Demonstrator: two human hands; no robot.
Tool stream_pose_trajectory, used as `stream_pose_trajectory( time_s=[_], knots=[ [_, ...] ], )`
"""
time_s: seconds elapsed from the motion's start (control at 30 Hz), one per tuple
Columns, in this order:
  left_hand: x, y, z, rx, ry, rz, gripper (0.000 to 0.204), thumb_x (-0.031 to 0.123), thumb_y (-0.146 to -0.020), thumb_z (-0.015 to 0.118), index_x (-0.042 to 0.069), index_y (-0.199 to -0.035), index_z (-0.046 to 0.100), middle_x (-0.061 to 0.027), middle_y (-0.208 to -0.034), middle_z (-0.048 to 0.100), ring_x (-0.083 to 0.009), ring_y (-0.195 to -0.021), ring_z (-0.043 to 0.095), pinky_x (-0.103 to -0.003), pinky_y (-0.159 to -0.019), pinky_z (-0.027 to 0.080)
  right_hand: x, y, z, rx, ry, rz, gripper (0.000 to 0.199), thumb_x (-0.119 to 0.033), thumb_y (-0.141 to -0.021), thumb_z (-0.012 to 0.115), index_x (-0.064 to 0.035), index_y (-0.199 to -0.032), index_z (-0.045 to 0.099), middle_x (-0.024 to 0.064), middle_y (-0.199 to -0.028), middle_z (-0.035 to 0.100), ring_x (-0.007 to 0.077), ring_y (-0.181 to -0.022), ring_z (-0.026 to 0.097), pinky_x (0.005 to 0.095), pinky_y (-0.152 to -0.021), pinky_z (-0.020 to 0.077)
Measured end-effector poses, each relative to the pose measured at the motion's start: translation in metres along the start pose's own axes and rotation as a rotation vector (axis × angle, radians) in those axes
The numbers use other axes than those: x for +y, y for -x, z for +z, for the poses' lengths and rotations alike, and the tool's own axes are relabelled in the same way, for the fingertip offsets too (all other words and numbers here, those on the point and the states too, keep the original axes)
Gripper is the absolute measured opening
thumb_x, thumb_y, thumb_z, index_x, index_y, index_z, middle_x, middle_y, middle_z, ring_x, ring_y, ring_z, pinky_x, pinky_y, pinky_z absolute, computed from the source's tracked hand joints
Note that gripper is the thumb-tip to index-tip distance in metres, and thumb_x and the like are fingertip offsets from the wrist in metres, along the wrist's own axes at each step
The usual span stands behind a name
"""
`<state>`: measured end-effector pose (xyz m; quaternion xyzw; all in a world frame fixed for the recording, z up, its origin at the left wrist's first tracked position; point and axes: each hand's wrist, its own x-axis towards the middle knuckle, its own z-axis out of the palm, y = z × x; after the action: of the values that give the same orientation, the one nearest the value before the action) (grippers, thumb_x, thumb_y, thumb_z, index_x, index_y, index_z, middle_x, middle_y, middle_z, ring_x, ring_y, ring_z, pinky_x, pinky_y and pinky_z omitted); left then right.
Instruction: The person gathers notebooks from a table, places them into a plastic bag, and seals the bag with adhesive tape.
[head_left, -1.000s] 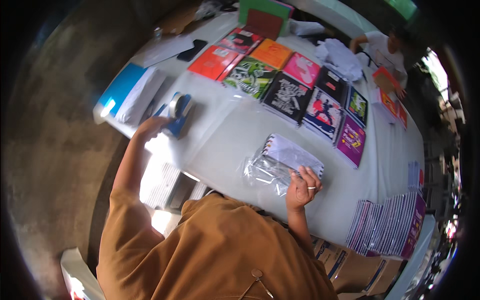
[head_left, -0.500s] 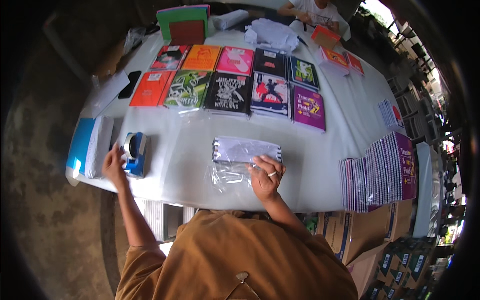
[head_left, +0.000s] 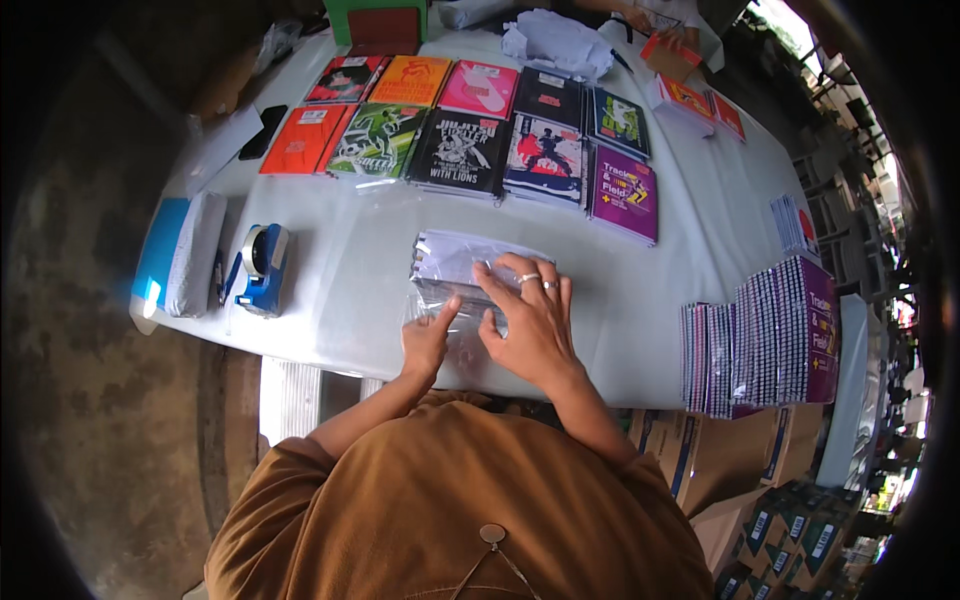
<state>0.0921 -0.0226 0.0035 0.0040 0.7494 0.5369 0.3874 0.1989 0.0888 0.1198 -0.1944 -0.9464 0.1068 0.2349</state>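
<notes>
1. Both hands are on a stack of spiral notebooks in a clear plastic bag (head_left: 462, 278), which lies on the near part of the white table (head_left: 340, 250), directly in front of the person.
2. The right hand (head_left: 530, 320) lies flat on top of the bag, with the fingers spread and pressing down; it does not close around anything.
3. The left hand (head_left: 428, 340) is at the near left corner of the bag. Its fingers touch the loose plastic there, but I cannot tell if they pinch the film or only rest on it.
4. My judgement: the notebooks are already inside the bag, and the open end toward the person looks loose and crumpled, so the closing of the bag is what is left.
5. A blue tape dispenser (head_left: 260, 268) stands to the left on the table, well apart from the bag and untouched at this moment.
6. Further left lie a grey wrapped bundle (head_left: 194, 252) and a blue flat pack (head_left: 158, 255) at the table edge.
7. Beyond the bag, two rows of coloured notebooks (head_left: 470, 120) are laid out, apart from the hands.
8. On the right stand upright rows of purple spiral notebooks (head_left: 770, 340), with cardboard boxes (head_left: 730, 470) below them.
9. Another person's hands work at the far end of the table.
10. Nothing lies between the hands and the dispenser.
</notes>
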Motion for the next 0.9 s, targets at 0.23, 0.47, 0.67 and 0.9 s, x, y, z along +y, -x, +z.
stream_pose_trajectory(
  time_s=[0.23, 0.47, 0.67, 0.9],
  knots=[
    [-0.011, 0.023, 0.011, -1.007, 0.051, -0.201, 0.056, 0.053, -0.085, 0.056, -0.002, -0.091, 0.063, -0.01, -0.079, 0.064, -0.0159, -0.072, 0.061, -0.026, -0.068, 0.049, -0.003, -0.062, 0.013, -0.271, -0.244, 0.127, 0.078, -0.028, -0.061, 0.081, 0.0003, -0.123, 0.044, 0.0159, -0.112, 0.054, 0.0357, -0.11, 0.05, 0.0417, -0.098, 0.0334],
    [-0.008, -0.084, -0.035, -0.799, 0.632, 0.49, 0.051, 0.023, -0.083, 0.064, -0.003, -0.124, 0.048, -0.0088, -0.128, 0.049, -0.0201, -0.121, 0.041, -0.035, -0.105, 0.029, 0.084, -0.018, 0.01, 0.088, -1.213, 0.26, 0.088, -0.029, -0.058, 0.085, -0.0009, -0.127, 0.038, 0.0133, -0.124, 0.047, 0.0242, -0.119, 0.044, 0.0374, -0.101, 0.0311],
    [0.103, -0.035, -0.062, -0.431, -0.152, 0.92, 0.088, 0.022, -0.065, 0.082, 0.008, -0.136, 0.03, -0.0129, -0.122, 0.047, -0.0234, -0.112, 0.045, -0.037, -0.095, 0.039, 0.057, -0.032, 0.044, 0.134, -0.929, 0.035, 0.068, -0.022, -0.061, 0.085, -0.0026, -0.117, 0.051, 0.0094, -0.115, 0.051, 0.0217, -0.111, 0.048, 0.0315, -0.091, 0.0402],
    [0.196, 0.064, -0.069, -0.423, -0.616, 0.917, 0.049, 0.019, -0.092, 0.05, 0.015, -0.138, 0.035, -0.0051, -0.063, 0.062, -0.0172, -0.054, 0.06, -0.029, -0.056, 0.049, 0.033, -0.102, -0.002, 0.645, -0.76, -0.147, 0.013, -0.003, -0.077, 0.071, -0.0055, -0.088, 0.064, 0.0, -0.066, 0.056, 0.0051, -0.053, 0.043, 0.0194, -0.05, 0.037]
  ],
)
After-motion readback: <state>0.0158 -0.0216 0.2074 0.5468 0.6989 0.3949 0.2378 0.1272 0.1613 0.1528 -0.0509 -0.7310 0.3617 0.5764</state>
